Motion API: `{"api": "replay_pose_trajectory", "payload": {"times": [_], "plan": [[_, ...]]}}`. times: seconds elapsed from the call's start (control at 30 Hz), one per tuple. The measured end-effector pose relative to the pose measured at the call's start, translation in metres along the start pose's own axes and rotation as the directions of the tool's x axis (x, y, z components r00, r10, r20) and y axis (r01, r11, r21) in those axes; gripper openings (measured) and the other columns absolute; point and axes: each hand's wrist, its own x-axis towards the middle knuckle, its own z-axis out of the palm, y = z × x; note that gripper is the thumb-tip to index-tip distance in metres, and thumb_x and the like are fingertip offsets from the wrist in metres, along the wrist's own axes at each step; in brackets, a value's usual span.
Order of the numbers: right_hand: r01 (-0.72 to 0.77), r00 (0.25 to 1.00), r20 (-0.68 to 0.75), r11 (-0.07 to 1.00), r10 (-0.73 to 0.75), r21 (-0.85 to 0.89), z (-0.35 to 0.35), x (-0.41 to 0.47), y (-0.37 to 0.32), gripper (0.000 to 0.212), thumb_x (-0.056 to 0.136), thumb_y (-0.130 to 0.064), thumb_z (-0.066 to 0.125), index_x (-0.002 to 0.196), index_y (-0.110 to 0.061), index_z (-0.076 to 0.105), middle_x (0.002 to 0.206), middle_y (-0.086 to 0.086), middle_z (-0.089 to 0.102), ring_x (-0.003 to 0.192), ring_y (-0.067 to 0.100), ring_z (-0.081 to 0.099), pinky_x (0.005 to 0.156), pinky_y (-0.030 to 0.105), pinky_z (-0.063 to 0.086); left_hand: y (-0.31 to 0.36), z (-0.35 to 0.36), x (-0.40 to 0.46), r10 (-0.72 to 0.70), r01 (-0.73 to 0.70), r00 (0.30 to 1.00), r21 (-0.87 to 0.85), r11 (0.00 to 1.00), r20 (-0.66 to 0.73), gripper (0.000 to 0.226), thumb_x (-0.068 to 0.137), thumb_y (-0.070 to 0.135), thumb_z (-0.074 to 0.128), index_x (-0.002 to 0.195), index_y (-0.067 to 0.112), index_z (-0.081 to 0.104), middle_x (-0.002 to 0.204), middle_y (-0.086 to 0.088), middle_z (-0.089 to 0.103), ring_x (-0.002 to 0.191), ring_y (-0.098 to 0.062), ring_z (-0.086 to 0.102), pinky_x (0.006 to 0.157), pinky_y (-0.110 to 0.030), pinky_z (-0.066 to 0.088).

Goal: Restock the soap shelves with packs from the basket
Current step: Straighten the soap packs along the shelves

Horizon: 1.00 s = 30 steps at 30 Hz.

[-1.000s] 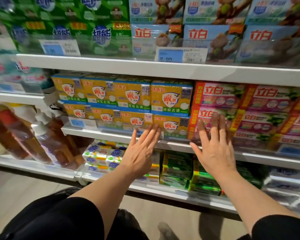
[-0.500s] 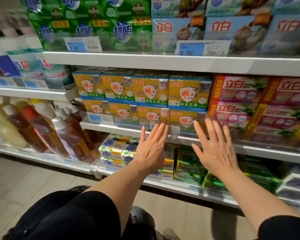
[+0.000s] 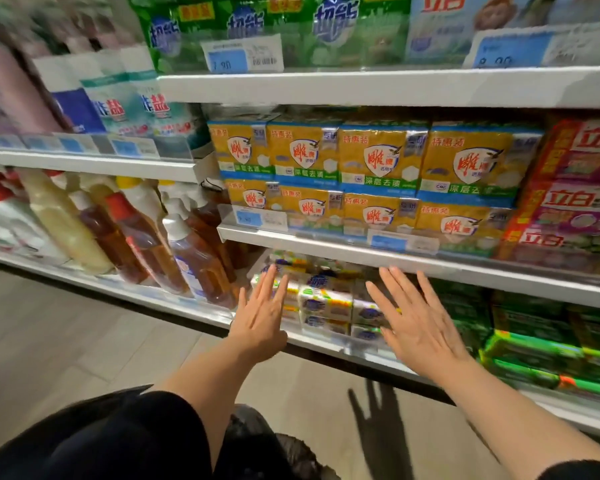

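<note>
Both hands are stretched out flat in front of the bottom soap shelf, holding nothing. My left hand hovers before the left end of a stack of white, yellow and blue soap packs. My right hand is spread in front of the right end of that stack. Yellow soap packs fill the middle shelf in two layers. Red and pink soap packs stand to their right. Green soap packs lie on the bottom shelf at the right. The basket is not clearly visible.
Bottles of amber liquid lean on the low shelf to the left. Green bags and price tags line the top shelf. A dark crumpled thing lies near the bottom edge over the tiled floor.
Both hands have dropped from the yellow and red packs on the middle shelf down to the bottom shelf's white packs. The view has swung left and closer.
</note>
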Motion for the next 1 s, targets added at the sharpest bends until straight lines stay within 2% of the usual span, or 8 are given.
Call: {"api": "replay_pose_trajectory", "payload": {"times": [0.27, 0.33, 0.43, 0.5, 0.63, 0.73, 0.83, 1.0], "plan": [[-0.087, 0.967, 0.243, 0.996, 0.078, 0.026, 0.038, -0.011, -0.043, 0.087, 0.060, -0.036, 0.086, 0.137, -0.014, 0.052, 0.142, 0.015, 0.049, 0.132, 0.033, 0.046, 0.109, 0.051, 0.030, -0.028, 0.060, -0.013, -0.020, 0.012, 0.978, 0.041, 0.999, 0.207, 0.094, 0.092, 0.032, 0.055, 0.153, 0.017, -0.015, 0.158, -0.004, -0.027, 0.147, -0.022, -0.020, 0.120, -0.050, 0.001], [-0.073, 0.956, 0.285, 0.997, 0.062, 0.028, 0.039, -0.009, -0.050, 0.085, 0.069, -0.038, 0.080, 0.143, -0.016, 0.044, 0.150, 0.015, 0.038, 0.139, 0.033, 0.035, 0.113, 0.051, 0.024, -0.033, 0.066, -0.013, -0.024, 0.015, 0.974, 0.042, 0.999, 0.225, 0.094, 0.093, 0.031, 0.055, 0.153, 0.016, -0.016, 0.158, -0.004, -0.027, 0.146, -0.021, -0.022, 0.120, -0.050, 0.000], [-0.045, 0.953, 0.302, 0.997, 0.025, 0.060, 0.041, -0.004, -0.055, 0.082, 0.088, -0.037, 0.063, 0.153, -0.020, 0.017, 0.160, 0.011, 0.009, 0.148, 0.029, 0.007, 0.117, 0.044, -0.001, -0.035, 0.071, -0.005, -0.014, 0.017, 0.976, -0.014, 1.000, 0.216, 0.095, 0.093, 0.025, 0.057, 0.153, 0.015, -0.015, 0.159, -0.004, -0.026, 0.147, -0.021, -0.020, 0.121, -0.049, 0.001], [-0.047, 0.964, 0.266, 0.995, 0.023, 0.083, 0.041, 0.007, -0.057, 0.081, 0.091, -0.037, 0.059, 0.154, -0.019, 0.011, 0.161, 0.010, 0.006, 0.149, 0.027, 0.005, 0.117, 0.043, -0.003, -0.036, 0.072, 0.004, -0.010, 0.020, 0.988, -0.065, 0.998, 0.154, 0.098, 0.091, 0.020, 0.061, 0.153, 0.016, -0.015, 0.159, -0.003, -0.024, 0.147, -0.021, -0.018, 0.121, -0.047, 0.001], [-0.133, 0.968, 0.230, 0.984, 0.103, 0.120, 0.046, 0.041, -0.060, 0.077, 0.091, -0.043, 0.059, 0.151, -0.017, 0.020, 0.152, 0.009, 0.031, 0.139, 0.027, 0.029, 0.115, 0.043, 0.020, -0.041, 0.076, 0.025, -0.009, 0.010, 1.000, -0.145, 0.989, 0.004, 0.101, 0.089, 0.010, 0.060, 0.151, 0.019, -0.019, 0.159, -0.002, -0.025, 0.147, -0.020, -0.020, 0.122, -0.046, 0.006], [-0.261, 0.946, 0.242, 0.951, 0.217, 0.165, 0.052, 0.061, -0.058, 0.060, 0.091, -0.045, 0.057, 0.140, -0.017, 0.036, 0.132, 0.006, 0.049, 0.119, 0.027, 0.047, 0.097, 0.040, 0.037, -0.049, 0.076, 0.039, -0.023, 0.009, 0.997, -0.176, 0.984, -0.078, 0.104, 0.087, 0.006, 0.062, 0.151, 0.019, -0.019, 0.159, -0.002, -0.024, 0.147, -0.020, -0.020, 0.122, -0.046, 0.007], [-0.324, 0.927, 0.264, 0.925, 0.268, 0.198, 0.056, 0.066, -0.056, 0.044, 0.094, -0.043, 0.054, 0.128, -0.017, 0.047, 0.120, 0.009, 0.057, 0.109, 0.030, 0.054, 0.086, 0.040, 0.041, -0.058, 0.078, 0.050, -0.001, -0.015, 0.996, -0.181, 0.983, -0.090, 0.104, 0.087, 0.008, 0.065, 0.153, 0.019, -0.015, 0.161, -0.002, -0.020, 0.147, -0.020, -0.018, 0.122, -0.047, 0.008], [-0.397, 0.909, 0.242, 0.884, 0.341, 0.246, 0.064, 0.072, -0.053, 0.038, 0.092, -0.047, 0.057, 0.111, -0.013, 0.056, 0.100, 0.011, 0.061, 0.095, 0.033, 0.058, 0.070, 0.037, 0.039, -0.063, 0.086, 0.056, 0.004, -0.035, 0.991, -0.219, 0.975, -0.137, 0.102, 0.085, 0.008, 0.069, 0.155, 0.018, -0.004, 0.163, -0.002, -0.008, 0.149, -0.020, -0.013, 0.121, -0.048, 0.010]]}}
